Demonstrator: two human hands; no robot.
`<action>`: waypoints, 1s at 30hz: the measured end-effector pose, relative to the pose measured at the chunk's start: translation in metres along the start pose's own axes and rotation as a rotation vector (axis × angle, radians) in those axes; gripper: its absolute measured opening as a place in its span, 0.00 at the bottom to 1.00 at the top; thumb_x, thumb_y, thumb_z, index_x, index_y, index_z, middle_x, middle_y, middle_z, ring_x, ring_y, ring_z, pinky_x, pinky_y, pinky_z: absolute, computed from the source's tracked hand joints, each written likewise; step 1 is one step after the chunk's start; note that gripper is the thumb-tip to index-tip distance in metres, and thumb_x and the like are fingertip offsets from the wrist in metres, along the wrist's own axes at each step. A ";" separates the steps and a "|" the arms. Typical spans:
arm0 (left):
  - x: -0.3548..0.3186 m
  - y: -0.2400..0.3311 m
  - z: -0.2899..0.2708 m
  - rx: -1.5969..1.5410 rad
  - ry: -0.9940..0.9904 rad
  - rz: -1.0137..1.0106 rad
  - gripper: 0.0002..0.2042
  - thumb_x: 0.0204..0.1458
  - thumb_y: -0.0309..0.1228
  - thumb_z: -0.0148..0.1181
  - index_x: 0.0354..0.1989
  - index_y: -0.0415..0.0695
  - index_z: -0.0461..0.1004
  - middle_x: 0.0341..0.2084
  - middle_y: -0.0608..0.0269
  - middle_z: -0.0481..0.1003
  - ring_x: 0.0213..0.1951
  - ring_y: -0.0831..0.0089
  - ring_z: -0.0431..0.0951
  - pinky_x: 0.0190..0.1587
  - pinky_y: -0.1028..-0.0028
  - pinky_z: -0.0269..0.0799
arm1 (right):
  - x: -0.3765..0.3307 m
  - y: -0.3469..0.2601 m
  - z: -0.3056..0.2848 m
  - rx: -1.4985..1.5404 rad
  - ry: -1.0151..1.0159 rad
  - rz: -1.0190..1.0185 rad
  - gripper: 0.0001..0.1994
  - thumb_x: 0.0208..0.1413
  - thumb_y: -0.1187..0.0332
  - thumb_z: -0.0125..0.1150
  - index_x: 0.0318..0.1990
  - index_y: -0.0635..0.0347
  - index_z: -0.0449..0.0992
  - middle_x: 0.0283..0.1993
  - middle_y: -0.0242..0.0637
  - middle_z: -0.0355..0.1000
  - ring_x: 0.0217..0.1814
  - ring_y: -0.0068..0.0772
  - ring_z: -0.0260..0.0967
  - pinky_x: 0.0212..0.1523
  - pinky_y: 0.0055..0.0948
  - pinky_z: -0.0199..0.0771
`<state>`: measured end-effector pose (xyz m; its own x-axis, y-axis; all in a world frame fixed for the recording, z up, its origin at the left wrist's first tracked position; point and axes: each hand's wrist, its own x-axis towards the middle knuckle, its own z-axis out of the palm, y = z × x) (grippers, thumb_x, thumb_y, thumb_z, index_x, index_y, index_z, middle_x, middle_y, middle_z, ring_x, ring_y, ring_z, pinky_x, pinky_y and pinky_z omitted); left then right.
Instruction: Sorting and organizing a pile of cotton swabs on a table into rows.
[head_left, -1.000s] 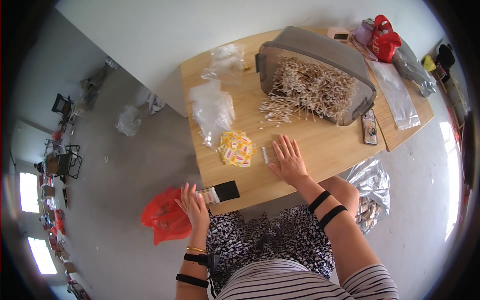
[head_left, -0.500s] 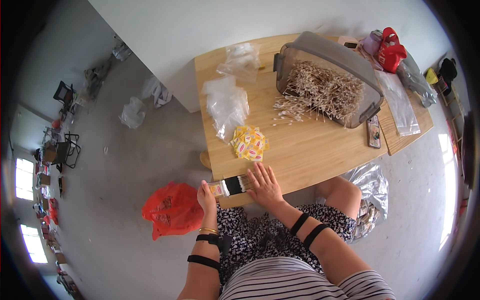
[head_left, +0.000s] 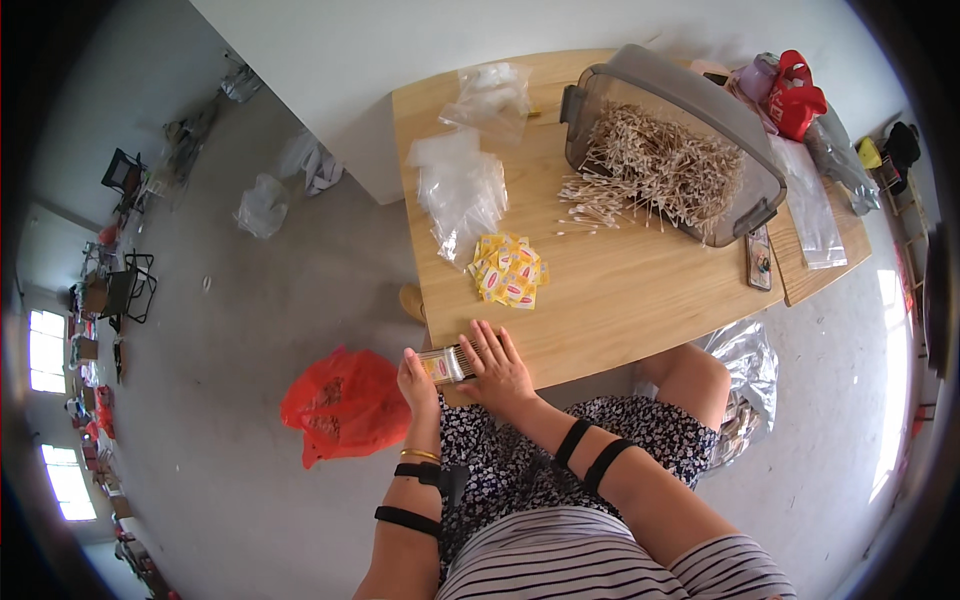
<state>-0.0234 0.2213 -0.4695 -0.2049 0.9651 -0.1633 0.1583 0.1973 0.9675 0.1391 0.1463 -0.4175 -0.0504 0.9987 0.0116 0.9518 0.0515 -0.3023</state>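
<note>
At the table's near left corner lies a small clear plastic bag [head_left: 438,367] with a yellow-and-white label card in it. My left hand [head_left: 417,386] is closed on the bag's left end. My right hand [head_left: 497,373] lies flat, palm down and fingers stretched, over a row of cotton swabs [head_left: 463,354] at the bag's right end. Most of that row is hidden under the palm, so I cannot tell how far the swabs reach into the bag. Beyond my right hand is a pile of yellow label cards [head_left: 508,272].
A grey tub [head_left: 668,85] lies on its side, cotton swabs [head_left: 655,165] spilling out. Clear bags [head_left: 460,190] are stacked at the left. A phone [head_left: 759,262] lies near the right edge. A red plastic bag [head_left: 345,405] sits on the floor left of me.
My right hand has slid left over the swabs towards the bag, covering the dark part that showed before. My left hand keeps its hold on the bag. The view has shifted slightly.
</note>
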 end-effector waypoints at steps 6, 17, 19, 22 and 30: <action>0.000 -0.001 0.000 0.086 0.025 0.065 0.30 0.70 0.53 0.43 0.31 0.33 0.72 0.26 0.55 0.76 0.30 0.68 0.75 0.36 0.66 0.71 | -0.002 0.001 -0.006 0.018 -0.047 0.045 0.47 0.62 0.35 0.46 0.77 0.62 0.46 0.82 0.46 0.39 0.85 0.43 0.29 0.82 0.47 0.26; 0.006 0.006 -0.015 0.283 -0.101 0.172 0.22 0.70 0.41 0.48 0.29 0.33 0.72 0.19 0.57 0.72 0.26 0.71 0.69 0.32 0.67 0.67 | -0.003 -0.003 0.003 -0.123 0.002 -0.005 0.52 0.57 0.33 0.51 0.74 0.70 0.50 0.81 0.49 0.42 0.85 0.44 0.32 0.81 0.48 0.32; 0.005 0.006 -0.015 0.299 -0.078 0.245 0.22 0.71 0.40 0.47 0.29 0.33 0.72 0.20 0.57 0.72 0.25 0.70 0.69 0.32 0.66 0.67 | 0.001 -0.018 0.001 -0.086 -0.072 -0.011 0.52 0.57 0.33 0.52 0.74 0.72 0.50 0.81 0.49 0.41 0.85 0.45 0.31 0.81 0.48 0.31; 0.010 -0.002 -0.017 0.261 -0.060 0.240 0.23 0.71 0.40 0.47 0.28 0.33 0.72 0.20 0.55 0.73 0.24 0.69 0.68 0.31 0.65 0.67 | 0.003 -0.025 -0.003 -0.016 -0.045 -0.016 0.50 0.58 0.36 0.54 0.74 0.72 0.51 0.82 0.49 0.40 0.85 0.45 0.29 0.81 0.49 0.31; -0.016 0.000 -0.015 -0.500 -0.125 -0.412 0.15 0.68 0.43 0.53 0.49 0.43 0.72 0.41 0.67 0.77 0.37 0.74 0.78 0.38 0.70 0.73 | 0.000 -0.031 -0.024 0.440 -0.021 0.279 0.35 0.57 0.63 0.60 0.71 0.66 0.60 0.67 0.53 0.59 0.71 0.56 0.53 0.74 0.52 0.50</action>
<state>-0.0350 0.2035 -0.4636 -0.0346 0.8462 -0.5318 -0.3830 0.4803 0.7891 0.1168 0.1448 -0.3857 0.1768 0.9736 -0.1445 0.7128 -0.2279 -0.6633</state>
